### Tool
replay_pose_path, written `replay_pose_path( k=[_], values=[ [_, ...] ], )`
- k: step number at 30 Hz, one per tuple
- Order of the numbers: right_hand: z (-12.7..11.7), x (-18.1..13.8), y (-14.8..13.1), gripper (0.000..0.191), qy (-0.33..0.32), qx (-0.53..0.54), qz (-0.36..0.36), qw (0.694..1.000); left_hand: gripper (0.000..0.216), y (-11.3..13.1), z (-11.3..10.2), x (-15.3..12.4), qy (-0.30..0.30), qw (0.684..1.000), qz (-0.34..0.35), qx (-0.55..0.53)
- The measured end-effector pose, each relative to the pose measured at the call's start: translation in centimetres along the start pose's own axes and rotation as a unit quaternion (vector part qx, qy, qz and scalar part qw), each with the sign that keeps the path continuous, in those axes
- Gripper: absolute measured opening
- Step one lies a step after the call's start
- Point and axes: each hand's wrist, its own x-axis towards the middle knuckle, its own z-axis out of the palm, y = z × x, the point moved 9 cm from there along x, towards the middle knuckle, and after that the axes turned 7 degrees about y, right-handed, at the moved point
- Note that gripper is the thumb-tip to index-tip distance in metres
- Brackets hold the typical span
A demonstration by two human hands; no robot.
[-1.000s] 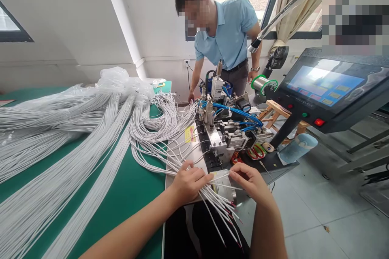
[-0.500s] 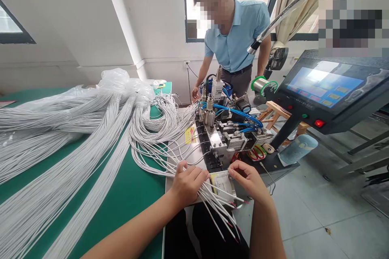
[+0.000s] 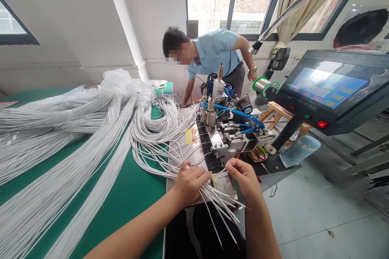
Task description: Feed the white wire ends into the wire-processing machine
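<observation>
My left hand (image 3: 192,183) is closed around a bundle of white cables (image 3: 217,210) whose loose ends, several tipped red, fan out to the lower right. Just right of it, my right hand (image 3: 244,174) pinches the end of one white cable (image 3: 221,172) between thumb and fingers. That cable lies at the near end of the bench machine (image 3: 225,141), a metal unit with cylinders and blue air hoses. The cables loop back from my left hand to a coiled pile (image 3: 161,125) on the table.
Long cable bundles (image 3: 85,162) and plastic wrap (image 3: 115,83) cover much of the green table (image 3: 133,210). A control screen (image 3: 328,89) stands right, near a solder wire spool (image 3: 265,85). Behind the machine a co-worker in a blue shirt (image 3: 215,48) bends down.
The co-worker has bent down and leaned to the left. My right hand has shifted slightly left and up with the cable end; my left hand keeps its grip.
</observation>
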Motion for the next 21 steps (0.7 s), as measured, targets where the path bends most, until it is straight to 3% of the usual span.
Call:
replay_pose_path(
  k=[5,8,12,21],
  values=[
    [-0.3,0.2,-0.5,0.034,0.016,-0.061,-0.040,0.997,0.028,-0.5,0.2,0.1,-0.015,0.999,-0.027,0.015],
    [-1.3,0.6,-1.1,0.030,0.050,-0.168,-0.108,0.979,0.031,-0.8,0.0,0.2,-0.012,0.999,-0.043,0.026],
    [-1.3,1.4,-0.6,0.027,0.033,-0.258,-0.142,0.955,0.038,-1.0,0.0,0.2,-0.012,0.998,-0.057,0.034],
    [-0.3,2.8,2.7,0.029,-0.044,-0.117,-0.038,0.991,0.046,-1.9,1.4,-0.4,-0.065,0.992,-0.093,0.056]
  ],
)
